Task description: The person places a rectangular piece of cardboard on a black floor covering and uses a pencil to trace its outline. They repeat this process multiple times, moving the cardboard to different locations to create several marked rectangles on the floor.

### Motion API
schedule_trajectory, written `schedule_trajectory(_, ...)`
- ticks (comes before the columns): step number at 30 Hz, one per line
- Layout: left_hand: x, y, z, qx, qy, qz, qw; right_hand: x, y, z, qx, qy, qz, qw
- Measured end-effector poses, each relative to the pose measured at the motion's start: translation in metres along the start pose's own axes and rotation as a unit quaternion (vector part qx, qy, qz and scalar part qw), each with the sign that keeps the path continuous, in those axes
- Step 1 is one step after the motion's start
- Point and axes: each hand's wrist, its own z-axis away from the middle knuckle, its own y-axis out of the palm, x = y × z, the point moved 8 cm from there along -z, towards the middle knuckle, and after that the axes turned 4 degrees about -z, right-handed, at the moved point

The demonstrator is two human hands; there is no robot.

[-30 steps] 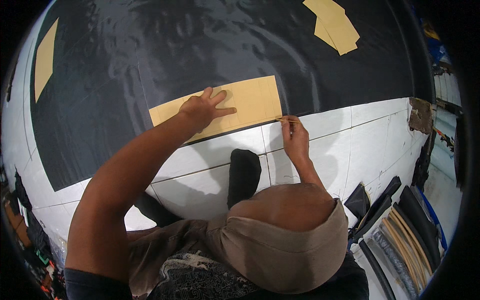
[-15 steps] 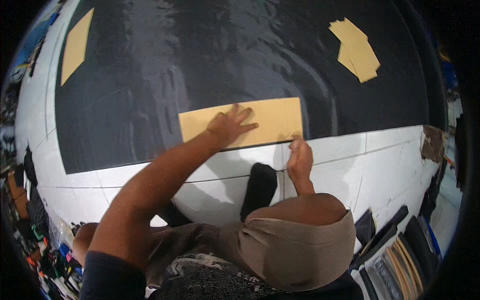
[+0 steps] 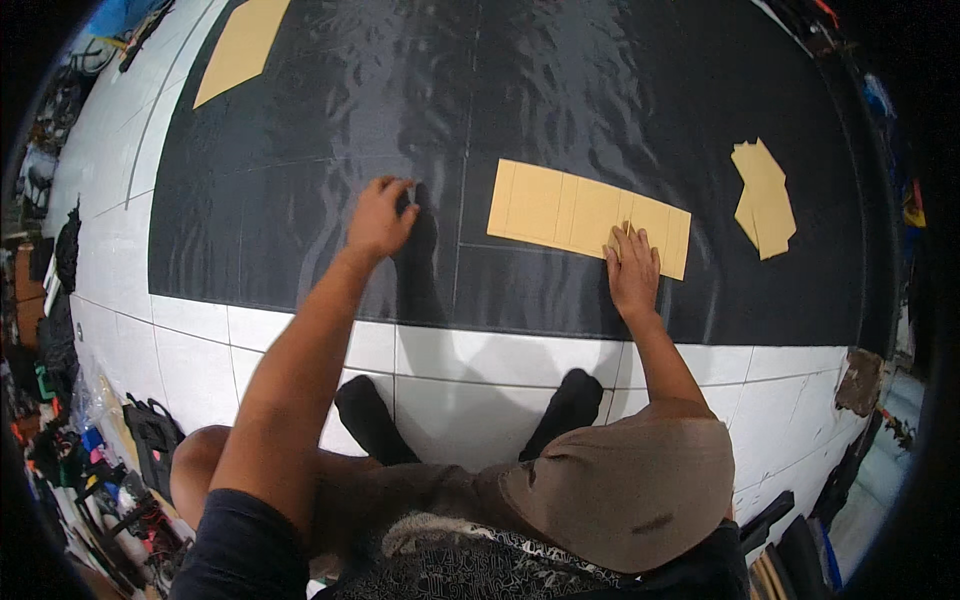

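A long tan card strip [image 3: 540, 205] with lines across it lies slightly tilted on the black sheet material [image 3: 290, 240]. My right hand [image 3: 633, 272] rests on the strip's right part, fingers stretched over its surface; whether something small sits under them cannot be seen. To the left of the strip, my left hand [image 3: 380, 218] hovers over or touches the black sheet, its fingers bent and apart with nothing visible in them. Thin pale lines run across the sheet beside and below the strip.
Another tan card piece [image 3: 243, 50] lies at the far left of the sheet, and a stack of tan cards [image 3: 765, 200] at the right. White floor tiles [image 3: 480, 355] border the near edge, where my feet in black socks stand. Assorted clutter [image 3: 105, 480] lies at the lower left.
The card strip has moved from the sheet's near edge farther in and tilted the other way. My left hand has left it; my right hand has come up onto it. The view has shifted.
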Motion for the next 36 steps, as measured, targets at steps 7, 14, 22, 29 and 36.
schedule_trajectory(7, -0.054, 0.021, 0.011, 0.051, 0.016, -0.007, 0.999, 0.006, -0.004, -0.006, -0.041, -0.093, -0.023, 0.995)
schedule_trajectory(14, -0.052, 0.038, 0.007, 0.05, 0.065, -0.031, 0.996, 0.025, 0.005, 0.003, -0.002, -0.039, -0.02, 0.999)
schedule_trajectory(22, -0.068, 0.056, -0.007, 0.081, 0.088, -0.097, 0.988, 0.014, 0.009, 0.009, -0.052, -0.067, -0.049, 0.995)
schedule_trajectory(29, -0.061, 0.053, -0.011, 0.088, 0.101, -0.101, 0.986, 0.023, 0.002, 0.004, -0.058, -0.065, -0.077, 0.993)
schedule_trajectory(36, -0.07, 0.048, -0.012, 0.091, 0.096, -0.096, 0.987, 0.02, -0.003, 0.004, -0.051, -0.059, -0.088, 0.993)
